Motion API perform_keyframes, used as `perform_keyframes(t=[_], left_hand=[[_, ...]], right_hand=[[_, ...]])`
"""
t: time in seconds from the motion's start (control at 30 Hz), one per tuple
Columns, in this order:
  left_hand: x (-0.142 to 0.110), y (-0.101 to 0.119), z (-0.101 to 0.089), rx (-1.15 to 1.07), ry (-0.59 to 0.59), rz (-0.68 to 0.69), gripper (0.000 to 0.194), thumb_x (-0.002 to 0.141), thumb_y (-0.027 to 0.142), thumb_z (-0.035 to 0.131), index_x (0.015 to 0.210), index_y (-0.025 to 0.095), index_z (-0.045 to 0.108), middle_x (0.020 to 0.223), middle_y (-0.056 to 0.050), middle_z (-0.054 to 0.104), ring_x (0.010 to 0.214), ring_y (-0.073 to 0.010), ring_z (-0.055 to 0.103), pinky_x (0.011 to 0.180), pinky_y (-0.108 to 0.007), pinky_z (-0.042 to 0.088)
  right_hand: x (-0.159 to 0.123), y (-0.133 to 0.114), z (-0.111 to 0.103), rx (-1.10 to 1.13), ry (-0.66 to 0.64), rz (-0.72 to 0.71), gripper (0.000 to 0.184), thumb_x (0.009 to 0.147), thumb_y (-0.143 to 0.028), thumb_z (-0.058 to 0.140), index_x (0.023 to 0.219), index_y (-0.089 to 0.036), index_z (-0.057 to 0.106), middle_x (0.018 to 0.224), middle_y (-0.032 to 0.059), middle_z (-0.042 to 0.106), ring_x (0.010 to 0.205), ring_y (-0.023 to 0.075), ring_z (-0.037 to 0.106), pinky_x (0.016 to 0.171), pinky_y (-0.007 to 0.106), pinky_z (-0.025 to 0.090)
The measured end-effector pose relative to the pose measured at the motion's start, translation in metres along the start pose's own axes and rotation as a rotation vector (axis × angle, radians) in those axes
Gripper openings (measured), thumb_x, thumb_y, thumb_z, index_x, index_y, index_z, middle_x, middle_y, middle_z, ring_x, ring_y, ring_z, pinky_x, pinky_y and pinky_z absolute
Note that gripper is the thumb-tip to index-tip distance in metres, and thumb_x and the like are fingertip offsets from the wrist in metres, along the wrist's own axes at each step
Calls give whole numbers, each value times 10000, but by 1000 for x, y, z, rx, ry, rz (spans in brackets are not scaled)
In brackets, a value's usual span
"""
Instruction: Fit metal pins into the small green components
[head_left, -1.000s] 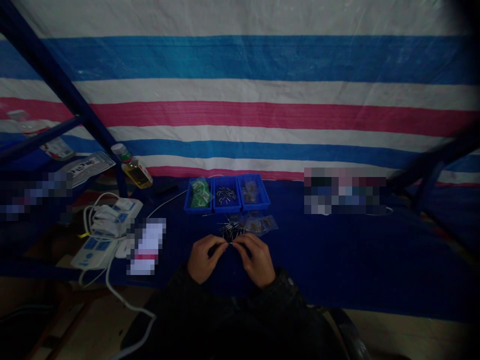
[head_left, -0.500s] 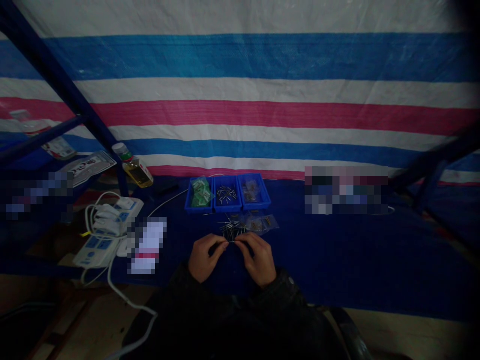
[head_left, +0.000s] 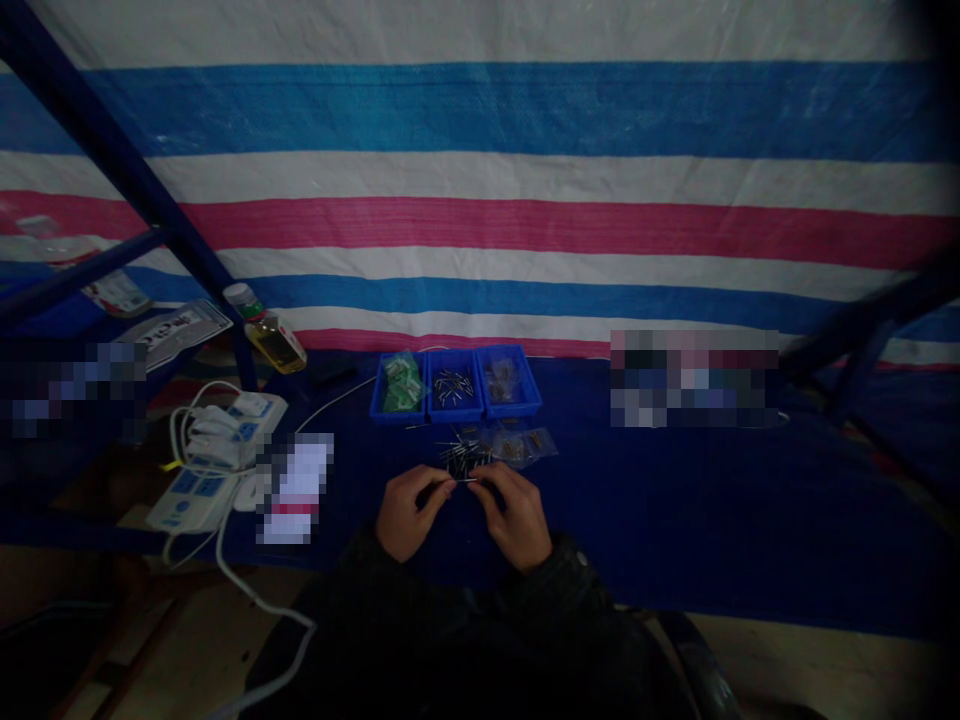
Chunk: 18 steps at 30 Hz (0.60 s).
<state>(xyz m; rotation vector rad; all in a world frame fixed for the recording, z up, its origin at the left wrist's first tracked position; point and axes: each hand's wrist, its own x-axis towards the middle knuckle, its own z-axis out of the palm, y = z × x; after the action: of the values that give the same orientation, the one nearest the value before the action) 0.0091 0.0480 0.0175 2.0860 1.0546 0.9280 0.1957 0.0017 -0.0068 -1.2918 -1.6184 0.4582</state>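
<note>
My left hand (head_left: pixel 412 510) and my right hand (head_left: pixel 516 512) face each other low over the table, each closed in a fingertip pinch. Between their fingertips runs a thin metal rod (head_left: pixel 463 480), gripped at both ends; its exact kind is too small to make out. Just beyond the fingers lies a loose pile of similar thin dark and silvery rods (head_left: pixel 466 456). Clear plastic bags (head_left: pixel 525 446) with small brownish pieces lie right of the pile. Behind stand three joined blue bins: green packets (head_left: pixel 403 385) on the left, dark and silvery rods (head_left: pixel 451 386) in the middle, clear bags (head_left: pixel 501 380) on the right.
Power strips (head_left: pixel 217 465) with white plugs and cables are at the left, beside a blurred-out phone-like rectangle (head_left: pixel 298 490). A bottle of yellowish liquid (head_left: pixel 274 342) leans near the blue frame post (head_left: pixel 202 275). A striped tarp (head_left: pixel 480 230) hangs behind the blue table (head_left: pixel 675 520).
Both hands stay almost in place, fingertips still together around the thin rod. A little more of the rod shows between them. The bins and bags have not moved.
</note>
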Motion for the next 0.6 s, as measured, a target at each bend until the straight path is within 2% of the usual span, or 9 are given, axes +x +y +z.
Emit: perform_keyframes(t=[0.27,0.47,0.6], left_hand=[[-1,-1,0,-8,1,-4,169,973,269,615,854,199,714,768,-16,712,709,-154,671,715,-275,498],[0,0,-1,-10,0,-16,170,977,266,605,861,200,710,766,-11,710,713,-150,672,718,-267,494],[-2,-2,1,7,-20,13,175,980,275,599,866,200,708,770,-21,708,719,-156,676,721,-272,504]], right_hand=[[1,0,1,-14,-4,25,160,1016,-214,517,924,-227,647,880,52,690,831,207,662,807,340,521],[0,-1,0,-3,-5,-9,106,998,-205,544,992,-228,648,912,50,705,841,204,679,802,328,526],[-1,2,2,-16,-3,-2,131,1000,-191,534,954,-223,653,888,48,704,827,199,676,797,321,528]])
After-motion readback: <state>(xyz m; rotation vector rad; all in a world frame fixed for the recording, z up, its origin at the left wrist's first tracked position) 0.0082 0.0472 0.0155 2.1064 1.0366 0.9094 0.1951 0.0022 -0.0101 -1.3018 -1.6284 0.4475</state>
